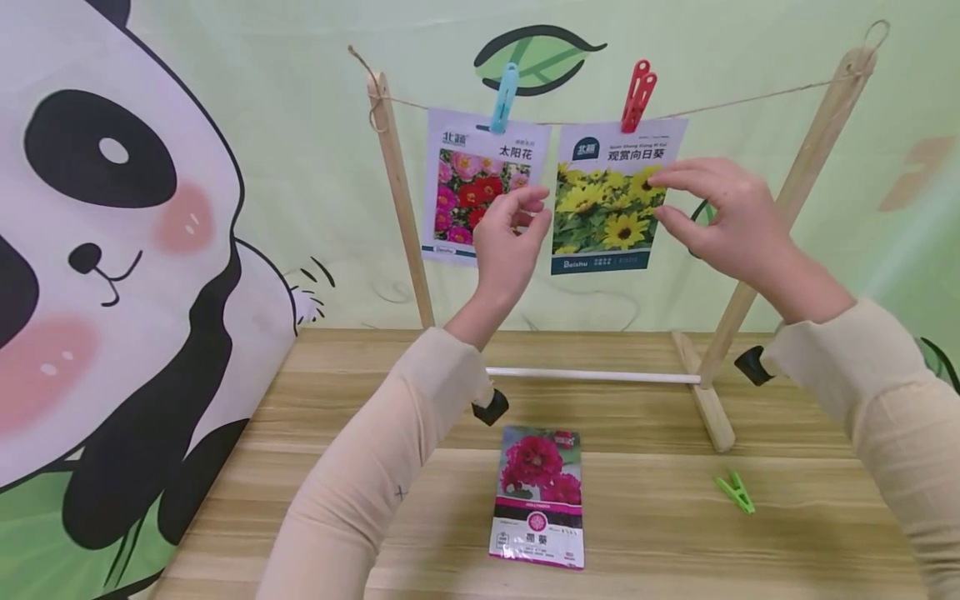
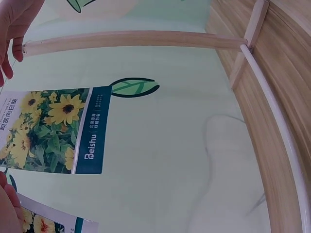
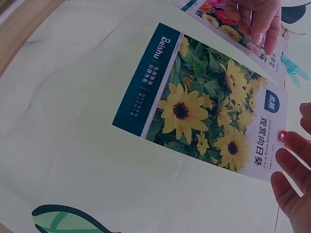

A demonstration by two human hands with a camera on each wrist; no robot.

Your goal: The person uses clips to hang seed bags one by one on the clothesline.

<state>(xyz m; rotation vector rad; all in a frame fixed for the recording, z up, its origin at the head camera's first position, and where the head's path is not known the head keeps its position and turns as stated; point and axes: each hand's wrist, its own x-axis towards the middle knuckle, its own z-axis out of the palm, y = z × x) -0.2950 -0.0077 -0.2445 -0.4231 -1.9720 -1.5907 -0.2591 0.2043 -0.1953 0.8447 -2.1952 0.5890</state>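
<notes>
Two seed packets hang side by side from a twine line (image 1: pixel 750 101). A light-blue clothespin (image 1: pixel 505 98) clips the left packet (image 1: pixel 457 196) with pink and red flowers; a red clothespin (image 1: pixel 638 100) clips the yellow-flowered packet (image 1: pixel 600 204). My left hand (image 1: pixel 512 242), fingers loosely bent and holding nothing, is in front of the pink-flowered packet and covers its lower right part. At the yellow-flowered packet's right edge is my right hand (image 1: pixel 727 212), thumb and fingers apart with nothing gripped. In the right wrist view, that packet (image 3: pixel 201 107) hangs beside the right fingers (image 3: pixel 286 189).
Wooden posts (image 1: pixel 795 192) hold the twine, with a white rod (image 1: pixel 592 376) joining them low down. On the wooden table (image 1: pixel 637 533) lie a magenta-flowered seed packet (image 1: pixel 537 500) and a green clothespin (image 1: pixel 737 492). A panda-printed cloth (image 1: pixel 277 125) hangs behind.
</notes>
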